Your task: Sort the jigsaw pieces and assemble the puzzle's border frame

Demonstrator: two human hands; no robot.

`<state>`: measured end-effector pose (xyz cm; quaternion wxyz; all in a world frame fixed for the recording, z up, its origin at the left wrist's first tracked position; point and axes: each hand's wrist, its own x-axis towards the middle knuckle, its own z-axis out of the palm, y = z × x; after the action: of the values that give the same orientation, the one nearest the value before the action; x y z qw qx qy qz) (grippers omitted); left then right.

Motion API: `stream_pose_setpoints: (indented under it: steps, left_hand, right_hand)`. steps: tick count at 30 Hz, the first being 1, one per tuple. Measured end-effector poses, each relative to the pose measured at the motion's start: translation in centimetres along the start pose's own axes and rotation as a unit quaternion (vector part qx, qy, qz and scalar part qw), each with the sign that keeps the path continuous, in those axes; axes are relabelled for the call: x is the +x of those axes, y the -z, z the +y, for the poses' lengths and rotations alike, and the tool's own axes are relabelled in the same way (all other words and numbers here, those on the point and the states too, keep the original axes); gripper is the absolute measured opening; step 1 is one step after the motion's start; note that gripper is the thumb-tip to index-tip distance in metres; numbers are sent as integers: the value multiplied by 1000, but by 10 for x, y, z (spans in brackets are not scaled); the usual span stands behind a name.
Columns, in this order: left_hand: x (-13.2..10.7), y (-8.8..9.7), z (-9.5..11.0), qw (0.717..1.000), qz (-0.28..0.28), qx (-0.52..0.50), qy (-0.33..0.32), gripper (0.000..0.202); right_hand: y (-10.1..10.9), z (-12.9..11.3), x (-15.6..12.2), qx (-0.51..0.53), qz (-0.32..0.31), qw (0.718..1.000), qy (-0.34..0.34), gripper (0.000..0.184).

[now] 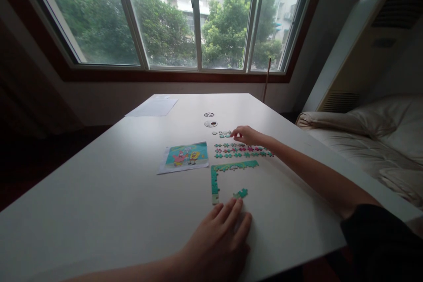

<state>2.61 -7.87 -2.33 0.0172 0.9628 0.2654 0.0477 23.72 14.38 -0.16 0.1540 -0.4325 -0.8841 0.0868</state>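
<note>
My left hand (220, 235) lies flat on the white table (115, 194), fingers stretched out, fingertips just short of a small joined pair of teal puzzle pieces (241, 193). An L-shaped run of joined teal border pieces (218, 174) sits beyond them. My right hand (245, 133) reaches far across, fingers pinched at a small cluster of loose pieces (224, 134). Rows of several loose teal and pink pieces (243, 150) lie under my right wrist. A printed cartoon reference picture (185, 156) lies to the left of the pieces.
A sheet of paper (152, 107) lies at the table's far left. Two round cable grommets (210, 123) sit in the tabletop past the pieces. A window spans the far wall. A bed with pale bedding (370, 141) stands at the right, close to the table's edge.
</note>
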Motion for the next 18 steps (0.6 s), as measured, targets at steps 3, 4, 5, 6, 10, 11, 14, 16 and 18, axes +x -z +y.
stream_pose_setpoints:
  steps: [3,4,5,6,10,11,14,16,18]
  left_hand:
    - [-1,1,0,1000,2,-3,4,41]
    - [-1,2,1,1000,2,-7,6,42]
    - [-1,3,1,1000,0,-11,9,41]
    - [0,4,2,1000,-2,-15,12,41]
    - [0,11,3,999,-14,-34,24,40]
    - [0,12,3,999,-18,-39,25,39]
    - [0,15,2,998,-22,-47,27,38]
    - [0,15,2,998,-22,-50,23,39]
    - [0,15,1,998,-19,-52,19,41]
  right_hand:
    - [-8,7,11,1,10,1000,-6,24]
    - [-10,8,14,2,13,1000,-7,25]
    - [-11,9,17,3,14,1000,-7,25]
    - [-13,9,19,3,14,1000,-7,25]
    - [-18,7,29,3,14,1000,-4,24]
    - [-20,6,31,2,13,1000,-2,24]
    - [-22,2,37,-1,1,1000,5,22]
    - [-21,0,39,0,-12,1000,4,20]
    - [-19,-1,40,2,-27,1000,-3,22]
